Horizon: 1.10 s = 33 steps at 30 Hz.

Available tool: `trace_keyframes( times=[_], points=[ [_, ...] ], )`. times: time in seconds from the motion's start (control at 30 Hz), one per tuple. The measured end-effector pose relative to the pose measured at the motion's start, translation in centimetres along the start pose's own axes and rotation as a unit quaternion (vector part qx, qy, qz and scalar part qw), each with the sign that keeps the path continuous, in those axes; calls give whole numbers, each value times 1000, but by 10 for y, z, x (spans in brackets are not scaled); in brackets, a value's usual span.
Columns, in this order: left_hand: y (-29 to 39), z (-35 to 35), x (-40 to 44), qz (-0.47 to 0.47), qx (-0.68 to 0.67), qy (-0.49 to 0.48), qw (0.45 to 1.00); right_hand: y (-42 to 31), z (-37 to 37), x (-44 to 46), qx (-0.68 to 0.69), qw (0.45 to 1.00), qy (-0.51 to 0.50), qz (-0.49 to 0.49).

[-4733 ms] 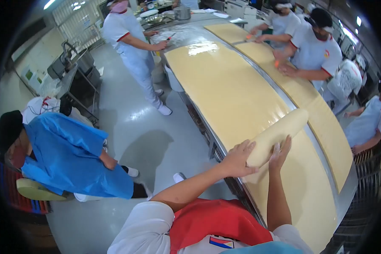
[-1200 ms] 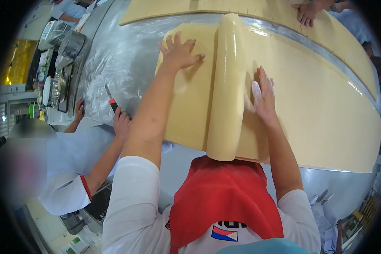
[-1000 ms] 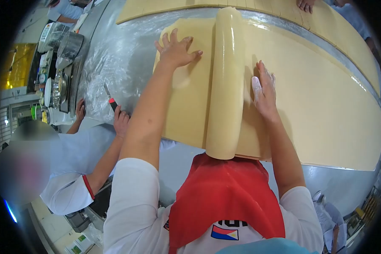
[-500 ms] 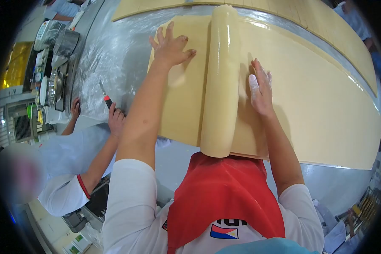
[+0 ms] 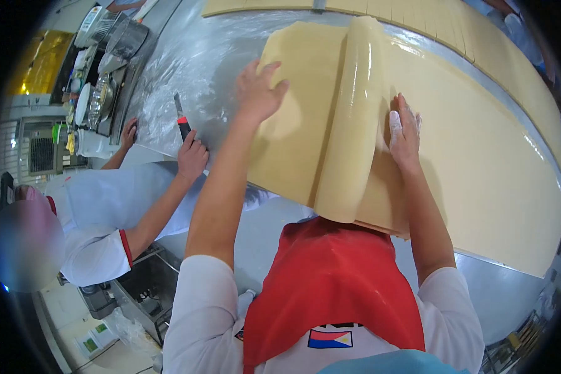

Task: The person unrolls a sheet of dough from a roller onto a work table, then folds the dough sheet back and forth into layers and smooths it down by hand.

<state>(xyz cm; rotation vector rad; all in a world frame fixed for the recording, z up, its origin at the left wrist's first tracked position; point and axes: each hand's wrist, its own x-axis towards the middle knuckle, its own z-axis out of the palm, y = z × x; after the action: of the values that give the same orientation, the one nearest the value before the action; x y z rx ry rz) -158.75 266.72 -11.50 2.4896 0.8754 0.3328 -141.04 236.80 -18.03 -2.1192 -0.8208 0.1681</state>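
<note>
A thick pale-yellow roll of dough [image 5: 353, 118] lies across a flat dough sheet [image 5: 480, 149], its near end close to the red apron. My left hand [image 5: 260, 92] is to the left of the roll, over the left edge of the sheet, fingers apart and holding nothing. Whether it touches the sheet I cannot tell. On the roll's right side my right hand [image 5: 405, 132] rests on edge with fingers extended, white powder or film on its thumb and fingers. Nothing is in it.
A co-worker at the left holds a red and black knife [image 5: 182, 121] over the shiny metal table [image 5: 224, 56]. Bowls and a metal pot [image 5: 126, 38] stand at the upper left. Another long cut sheet [image 5: 417, 19] lies along the far side.
From half a second ago, my left hand has lifted or slid back toward the sheet's left edge. The view has shifted and turned slightly. Earlier, both my hands were on a roll elsewhere along the table.
</note>
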Motion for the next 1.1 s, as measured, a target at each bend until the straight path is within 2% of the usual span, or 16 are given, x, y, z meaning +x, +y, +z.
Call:
trace_keyframes(
  times=[0.03,0.07,0.13,0.27,0.33,0.63,0.87,0.93,1.03,1.07,1.1],
  points=[
    [6,8,5,9,143,13,990,2,2,0,-19,1000,-2,4],
    [10,12,11,11,138,18,990,4,4,0,-39,999,-3,10],
    [18,21,28,24,232,-46,971,1,3,-1,-28,1000,0,11],
    [30,38,49,57,225,-76,970,-2,-1,-3,-13,1000,-8,25],
    [38,42,58,46,242,-109,963,-1,-2,-4,-6,1000,-4,25],
    [53,44,69,19,285,-139,948,-2,-8,-6,26,999,1,27],
    [49,40,69,30,294,-114,948,-1,-9,-6,26,999,3,21],
    [38,39,70,32,220,-44,974,-1,-9,-7,30,999,5,21],
    [25,37,68,31,149,8,988,-2,-10,-7,32,999,4,21],
    [18,32,66,30,149,9,988,-3,-11,-6,29,999,3,22],
    [8,25,65,49,87,-13,995,-3,-11,-6,29,999,3,20]
  ],
)
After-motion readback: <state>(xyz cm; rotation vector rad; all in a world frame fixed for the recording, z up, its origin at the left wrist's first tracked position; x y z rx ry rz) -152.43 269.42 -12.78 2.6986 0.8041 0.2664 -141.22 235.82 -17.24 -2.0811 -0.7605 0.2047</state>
